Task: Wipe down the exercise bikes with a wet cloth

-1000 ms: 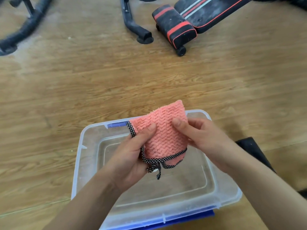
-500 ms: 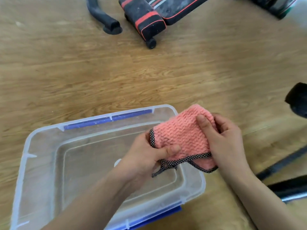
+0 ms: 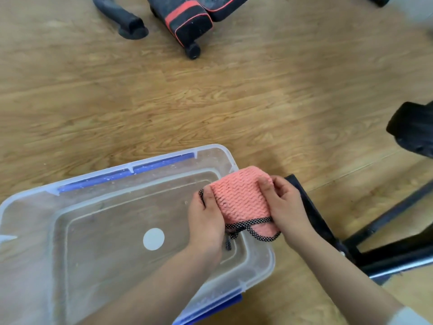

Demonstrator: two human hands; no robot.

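Observation:
A pink knitted cloth (image 3: 241, 198) with black-and-white dotted trim is held folded between both hands above the right end of a clear plastic tub (image 3: 28, 202). My left hand (image 3: 206, 221) grips its left edge, fingers curled round the fabric. My right hand (image 3: 285, 207) grips its right side, thumb on top. The trim's loop hangs down over the tub. Black frame bars of an exercise bike (image 3: 386, 249) lie on the floor just right of my right hand.
The tub has blue clips and shallow water, with a white round mark on its bottom. A black-and-red padded bench end (image 3: 187, 19) with a wheel and a black curved foot (image 3: 124, 22) stand at the top. A black part (image 3: 412, 130) juts in at right. Wooden floor lies between.
The view has swung right, so the tub slid left in frame and the bike frame came into sight. Both hands have bunched the cloth tighter over the tub's right end.

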